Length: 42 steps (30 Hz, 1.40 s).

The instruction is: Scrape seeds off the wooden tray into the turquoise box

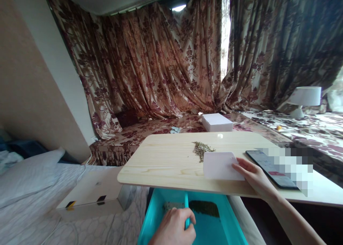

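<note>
My right hand (pixel 252 173) pinches the right edge of a thin white card (pixel 218 165), held tilted over the near side of the wooden tabletop. Just behind the card lies a loose pile of small greenish-brown grains or dried bits (pixel 202 149). Below the table's front edge stands a turquoise bin (pixel 233 216), split by an upright divider (pixel 186 199). My left hand (pixel 175 226) is closed around the near part of that divider. Dark green-brown material (pixel 204 208) covers part of the right compartment. Pale bits (pixel 173 205) show in the left one, partly hidden by my left hand.
A phone (pixel 272 170) lies on the tabletop (pixel 158 159), right of my right hand, beside a blurred patch. A white box (pixel 217 122) sits behind the table. Another white box (pixel 92 189) rests on the bed at left. A lamp (pixel 305 98) stands far right.
</note>
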Each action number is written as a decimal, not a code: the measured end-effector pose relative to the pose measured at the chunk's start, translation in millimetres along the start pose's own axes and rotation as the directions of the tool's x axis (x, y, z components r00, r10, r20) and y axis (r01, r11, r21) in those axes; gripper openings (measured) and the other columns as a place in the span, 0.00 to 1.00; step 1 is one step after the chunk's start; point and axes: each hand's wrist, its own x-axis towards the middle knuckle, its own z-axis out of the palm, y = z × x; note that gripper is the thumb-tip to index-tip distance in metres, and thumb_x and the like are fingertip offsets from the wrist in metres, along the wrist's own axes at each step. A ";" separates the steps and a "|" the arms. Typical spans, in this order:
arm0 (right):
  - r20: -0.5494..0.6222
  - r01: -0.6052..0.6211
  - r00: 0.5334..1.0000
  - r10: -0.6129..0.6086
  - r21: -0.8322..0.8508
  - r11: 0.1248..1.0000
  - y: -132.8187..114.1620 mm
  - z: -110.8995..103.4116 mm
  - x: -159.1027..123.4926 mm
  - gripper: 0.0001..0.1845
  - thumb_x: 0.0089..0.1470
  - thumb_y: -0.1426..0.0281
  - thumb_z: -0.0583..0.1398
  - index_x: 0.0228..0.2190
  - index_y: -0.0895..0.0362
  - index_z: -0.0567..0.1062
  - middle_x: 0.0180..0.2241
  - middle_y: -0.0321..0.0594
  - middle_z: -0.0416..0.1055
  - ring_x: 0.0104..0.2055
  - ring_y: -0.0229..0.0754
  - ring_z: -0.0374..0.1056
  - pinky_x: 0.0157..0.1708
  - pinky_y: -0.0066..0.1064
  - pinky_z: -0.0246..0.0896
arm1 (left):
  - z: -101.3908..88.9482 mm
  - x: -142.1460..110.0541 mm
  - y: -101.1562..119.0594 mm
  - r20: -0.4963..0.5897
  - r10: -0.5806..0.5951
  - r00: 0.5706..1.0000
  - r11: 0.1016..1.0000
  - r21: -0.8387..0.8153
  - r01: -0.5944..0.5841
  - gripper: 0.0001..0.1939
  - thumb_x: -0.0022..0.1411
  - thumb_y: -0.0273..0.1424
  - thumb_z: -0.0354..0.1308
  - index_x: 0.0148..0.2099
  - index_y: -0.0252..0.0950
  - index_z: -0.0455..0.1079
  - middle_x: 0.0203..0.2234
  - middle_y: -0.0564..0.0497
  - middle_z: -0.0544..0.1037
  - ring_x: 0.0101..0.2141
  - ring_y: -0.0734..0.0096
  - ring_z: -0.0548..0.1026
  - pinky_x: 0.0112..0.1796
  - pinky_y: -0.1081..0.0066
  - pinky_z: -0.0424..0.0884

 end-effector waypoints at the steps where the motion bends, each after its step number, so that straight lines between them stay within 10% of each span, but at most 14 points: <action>1: 0.003 0.002 1.000 -0.002 -0.008 1.000 -0.5 -0.1 0.0 0.26 0.37 0.52 0.67 0.36 0.55 0.82 0.36 0.45 0.80 0.40 0.54 0.75 0.38 0.36 0.71 | -0.3 0.5 0.3 0.002 0.001 1.000 1.000 0.002 -0.001 0.16 0.56 0.29 0.50 0.44 0.45 0.75 0.40 0.51 0.77 0.45 0.67 0.71 0.47 0.72 0.63; 42: -0.095 -0.019 0.995 0.019 0.005 1.000 0.4 1.5 1.7 0.20 0.33 0.55 0.68 0.31 0.53 0.82 0.34 0.42 0.81 0.41 0.54 0.75 0.40 0.35 0.71 | -0.9 2.2 -1.5 0.035 -0.010 0.999 1.000 0.005 0.010 0.17 0.56 0.30 0.50 0.46 0.45 0.74 0.40 0.51 0.76 0.46 0.66 0.71 0.48 0.71 0.63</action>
